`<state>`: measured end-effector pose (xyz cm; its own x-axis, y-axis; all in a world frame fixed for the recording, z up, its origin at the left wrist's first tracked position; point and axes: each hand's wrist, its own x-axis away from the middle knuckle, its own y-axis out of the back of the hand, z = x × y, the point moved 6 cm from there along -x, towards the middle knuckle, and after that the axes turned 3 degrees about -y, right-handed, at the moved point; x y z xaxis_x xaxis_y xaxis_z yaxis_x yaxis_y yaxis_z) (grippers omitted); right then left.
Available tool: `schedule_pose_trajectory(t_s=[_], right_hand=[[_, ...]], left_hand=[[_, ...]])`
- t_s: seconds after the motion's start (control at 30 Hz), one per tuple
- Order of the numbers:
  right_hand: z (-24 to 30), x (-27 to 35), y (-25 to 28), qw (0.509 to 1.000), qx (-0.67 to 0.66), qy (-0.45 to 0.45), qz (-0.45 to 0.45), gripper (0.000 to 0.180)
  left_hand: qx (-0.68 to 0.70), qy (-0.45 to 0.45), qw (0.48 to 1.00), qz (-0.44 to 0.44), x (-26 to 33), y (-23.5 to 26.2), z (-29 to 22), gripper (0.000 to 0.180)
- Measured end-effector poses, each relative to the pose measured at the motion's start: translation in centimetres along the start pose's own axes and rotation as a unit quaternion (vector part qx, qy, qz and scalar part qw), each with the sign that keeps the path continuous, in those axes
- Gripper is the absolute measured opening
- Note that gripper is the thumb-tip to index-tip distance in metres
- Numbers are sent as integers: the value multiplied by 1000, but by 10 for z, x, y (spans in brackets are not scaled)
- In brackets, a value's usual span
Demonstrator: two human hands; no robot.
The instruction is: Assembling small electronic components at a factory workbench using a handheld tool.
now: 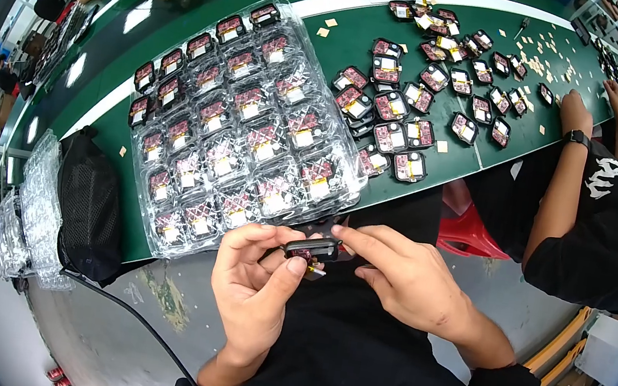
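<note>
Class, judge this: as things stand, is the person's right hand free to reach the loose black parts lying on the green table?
Probably not straight away: the right hand is pinching the small black part together with the left hand, though nothing blocks the way to the loose parts.

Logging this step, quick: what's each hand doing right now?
Left hand: closed on the small black plastic module.
Right hand: fingers pinching the same module's end.

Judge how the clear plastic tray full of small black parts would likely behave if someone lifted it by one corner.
The clear plastic tray looks thin and glossy, so it would probably flex or sag at a lifted corner. Its pockets appear shallow, so the small black parts might tip out. One corner overhangs the green table, so a push could slide it off.
</note>
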<state>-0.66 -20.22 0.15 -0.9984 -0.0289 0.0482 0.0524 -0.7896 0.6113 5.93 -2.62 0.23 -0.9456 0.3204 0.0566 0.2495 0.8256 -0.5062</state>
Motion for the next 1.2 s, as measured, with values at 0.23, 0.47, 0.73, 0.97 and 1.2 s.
schedule_pose_trajectory(t_s=[0.23, 0.47, 0.73, 0.97, 1.2], right_hand=[[1, 4, -7, 946, -289, -132, 63, 44], [-9, 13, -54, 866, -475, -143, -59, 25], [4, 15, -16, 945, -282, -52, -158, 18], [12, 19, -1, 956, -189, -58, -217, 21], [20, 18, 10, 959, -163, -47, -225, 28]], left_hand=[[-38, -11, 999, 6, 3, 9, 12, 36], [14, 3, 1000, 16, 10, -7, 26, 31], [-167, -77, 982, 28, 9, -2, 17, 32], [-221, -113, 968, 41, 11, -14, 10, 30], [-295, -152, 942, 52, 12, -13, 8, 28]])
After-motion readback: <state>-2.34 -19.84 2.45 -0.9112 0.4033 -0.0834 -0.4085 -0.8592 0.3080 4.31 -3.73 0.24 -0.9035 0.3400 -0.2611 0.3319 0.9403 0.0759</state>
